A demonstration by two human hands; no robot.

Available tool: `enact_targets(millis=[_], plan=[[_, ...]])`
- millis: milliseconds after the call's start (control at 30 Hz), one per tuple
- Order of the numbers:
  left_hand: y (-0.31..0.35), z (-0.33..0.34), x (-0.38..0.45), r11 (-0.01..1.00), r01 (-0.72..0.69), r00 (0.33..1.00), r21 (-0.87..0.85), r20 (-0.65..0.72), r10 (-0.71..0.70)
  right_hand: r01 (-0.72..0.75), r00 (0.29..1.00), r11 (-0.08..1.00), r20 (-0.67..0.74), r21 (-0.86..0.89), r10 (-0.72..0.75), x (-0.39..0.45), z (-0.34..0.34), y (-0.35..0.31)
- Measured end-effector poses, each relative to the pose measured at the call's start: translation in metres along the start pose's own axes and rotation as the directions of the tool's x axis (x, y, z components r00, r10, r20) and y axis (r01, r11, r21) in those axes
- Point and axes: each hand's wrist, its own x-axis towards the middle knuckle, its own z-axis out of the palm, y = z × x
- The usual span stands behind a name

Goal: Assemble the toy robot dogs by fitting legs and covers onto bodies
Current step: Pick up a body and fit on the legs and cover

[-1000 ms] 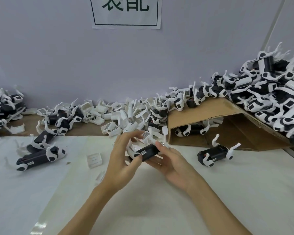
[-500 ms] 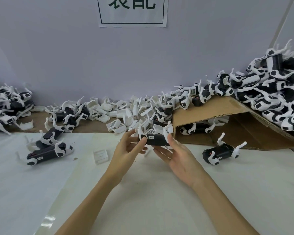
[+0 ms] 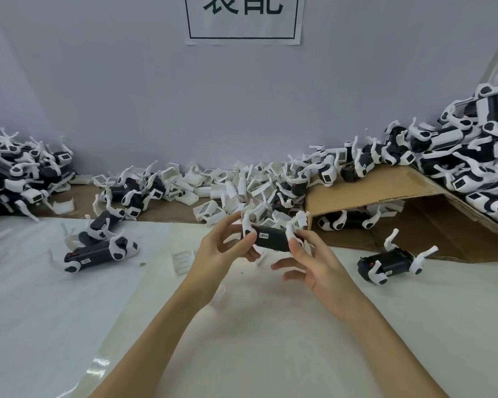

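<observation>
A black toy dog body (image 3: 271, 239) with white legs pointing up is held level above the white table, belly side facing me. My left hand (image 3: 223, 249) grips its left end, thumb and fingers around it. At the right end my right hand (image 3: 314, 265) pinches the body with thumb and forefinger, the other fingers spread below. A heap of loose white covers (image 3: 227, 191) lies just behind the hands.
Two dogs (image 3: 98, 248) lie at the left, one dog (image 3: 391, 262) at the right. A cardboard sheet (image 3: 385, 193) slopes at the right, with a large pile of dogs (image 3: 472, 156) on it. Another pile (image 3: 15, 173) sits far left. A small white cover (image 3: 182, 260) lies beside my left wrist.
Both hands lifted the dog body slightly and turned it from tilted to level, legs up. The grip has stayed on both ends.
</observation>
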Motion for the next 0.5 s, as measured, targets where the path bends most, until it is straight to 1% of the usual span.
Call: enact_targets(millis=[67,133,200,267,300,333,400,433,500], plan=[[0.003,-0.008,0.002,0.993,0.029,0.996,-0.116,0.088,-0.019,-0.027,0.996,1.000,0.090,-0.015,0.029,-0.002,-0.004,-0.004],[0.003,-0.015,0.004,0.981,0.055,0.985,-0.186,0.174,-0.022,-0.071,0.985,0.995,0.151,-0.063,0.080,-0.005,-0.009,-0.008],[0.001,-0.020,0.007,0.966,0.076,0.966,-0.249,0.260,-0.009,-0.078,0.979,0.997,0.187,-0.015,0.080,-0.005,-0.014,-0.009],[0.003,-0.024,0.008,0.919,0.132,0.946,-0.372,0.323,-0.005,-0.063,0.975,0.994,0.217,0.087,0.042,-0.002,-0.019,-0.009],[0.005,-0.023,0.007,0.885,0.170,0.946,-0.434,0.324,-0.023,-0.063,0.974,0.988,0.225,0.140,0.030,0.000,-0.021,-0.009],[0.005,-0.020,0.007,0.868,0.196,0.954,-0.457,0.294,-0.060,-0.071,0.975,0.980,0.222,0.184,0.029,0.001,-0.022,-0.009],[0.005,-0.012,0.008,0.906,0.206,0.975,-0.370,0.155,-0.158,-0.087,0.976,0.972,0.214,0.220,0.039,0.001,-0.018,-0.008],[0.003,-0.007,0.008,0.926,0.207,0.978,-0.315,0.095,-0.187,-0.088,0.975,0.975,0.216,0.202,0.043,0.000,-0.016,-0.007],[-0.001,0.001,0.007,0.956,0.172,0.985,-0.238,0.055,-0.163,-0.070,0.975,0.991,0.216,0.115,0.044,-0.001,-0.011,-0.007]])
